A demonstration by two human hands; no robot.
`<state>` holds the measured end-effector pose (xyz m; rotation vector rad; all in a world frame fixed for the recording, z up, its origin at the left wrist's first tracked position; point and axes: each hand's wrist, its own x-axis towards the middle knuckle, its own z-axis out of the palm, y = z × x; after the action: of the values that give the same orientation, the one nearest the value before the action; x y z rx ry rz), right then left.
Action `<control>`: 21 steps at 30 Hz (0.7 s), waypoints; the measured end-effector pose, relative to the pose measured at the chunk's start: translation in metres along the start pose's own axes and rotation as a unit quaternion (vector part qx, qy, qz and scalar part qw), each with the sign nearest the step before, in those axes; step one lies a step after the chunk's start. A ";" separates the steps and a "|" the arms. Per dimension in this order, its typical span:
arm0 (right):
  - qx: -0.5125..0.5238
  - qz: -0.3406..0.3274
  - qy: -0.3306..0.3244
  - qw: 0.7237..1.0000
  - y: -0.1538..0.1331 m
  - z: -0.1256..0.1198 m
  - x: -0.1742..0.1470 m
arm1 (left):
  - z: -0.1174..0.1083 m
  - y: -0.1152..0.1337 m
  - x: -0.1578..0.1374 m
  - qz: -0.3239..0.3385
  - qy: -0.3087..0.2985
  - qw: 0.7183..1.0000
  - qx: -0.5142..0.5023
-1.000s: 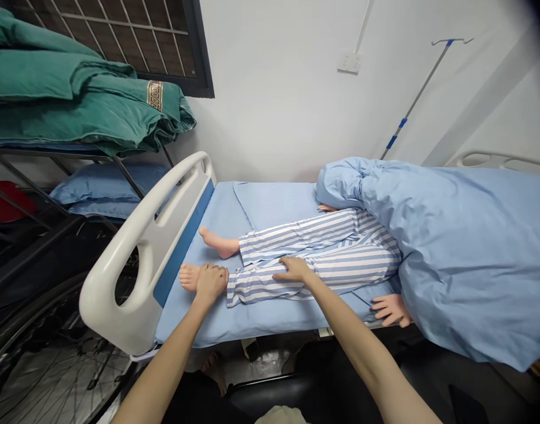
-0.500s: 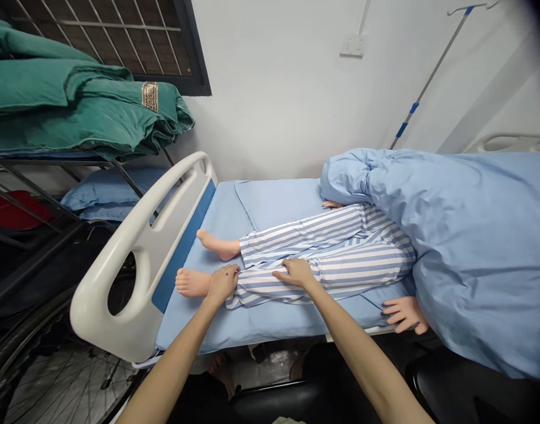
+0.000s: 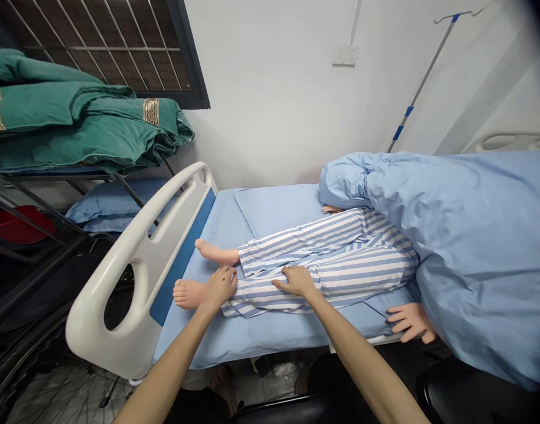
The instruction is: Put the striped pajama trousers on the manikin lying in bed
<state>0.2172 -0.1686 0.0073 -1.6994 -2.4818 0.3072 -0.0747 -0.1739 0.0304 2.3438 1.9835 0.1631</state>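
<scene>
A manikin in blue-and-white striped trousers lies on a bed, its legs stretched towards the footboard. My left hand is closed over the ankle of the nearer leg, at the trouser cuff, just beside the bare near foot. Further up that same leg, my right hand grips the striped cloth around the shin, thumb apart from the fingers. The other bare foot lies behind, untouched. A light blue quilt covers the upper body. One manikin hand sticks out at the mattress edge.
The white footboard rises at the left, with a wheelchair wheel below it. Green folded bedding lies on a rack. An IV pole stands behind the bed. A black chair is close in front of me.
The view has tilted slightly, so most of the scene sits lower. Both hands keep their places on the nearer leg, with little visible movement.
</scene>
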 end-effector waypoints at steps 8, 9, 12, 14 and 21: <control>-0.006 0.006 -0.013 1.000 -0.001 -0.002 -0.001 | 0.032 0.015 -0.014 0.039 -0.036 0.998 0.029; -0.005 0.008 -0.015 1.000 -0.001 -0.003 -0.001 | 0.036 0.018 -0.017 0.043 -0.032 0.998 0.033; -0.004 0.007 -0.015 1.000 -0.002 -0.004 -0.002 | 0.040 0.022 -0.023 0.048 -0.028 0.997 0.044; -0.001 0.005 -0.011 1.000 -0.002 -0.004 -0.001 | 0.038 0.019 -0.024 0.048 -0.017 0.998 0.047; -0.003 0.002 0.024 1.000 0.000 0.003 -0.001 | 0.035 0.008 -0.033 0.105 -0.009 0.993 0.054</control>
<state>0.2168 -0.1701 0.0040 -1.6944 -2.4472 0.2554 -0.0674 -0.2068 -0.0044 2.6106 1.7765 0.0462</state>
